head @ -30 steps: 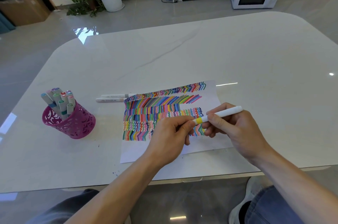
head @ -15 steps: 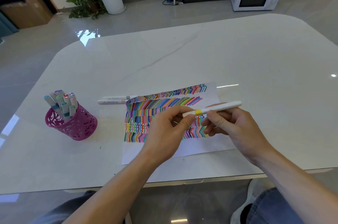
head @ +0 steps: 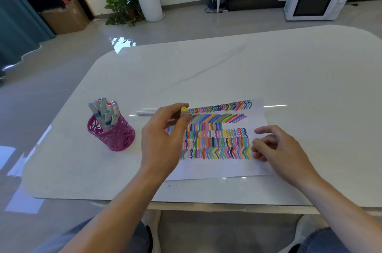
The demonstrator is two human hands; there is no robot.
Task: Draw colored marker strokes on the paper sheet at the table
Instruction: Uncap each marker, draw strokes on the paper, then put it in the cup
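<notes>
- Left hand [head: 163, 141] pinches a yellow marker [head: 183, 112] upright over the paper [head: 217, 168], at its far-left corner.
- Right hand [head: 277, 149] loose, empty, at the paper's right edge.
- Marker likely light, stiff, smooth: grip mid-barrel.

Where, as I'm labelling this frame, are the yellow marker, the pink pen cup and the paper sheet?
yellow marker [head: 183, 110]: head view, on its yellow end cap.
pink pen cup [head: 115, 139]: head view, on its perforated front wall.
paper sheet [head: 217, 167]: head view, on its bare lower margin.
</notes>
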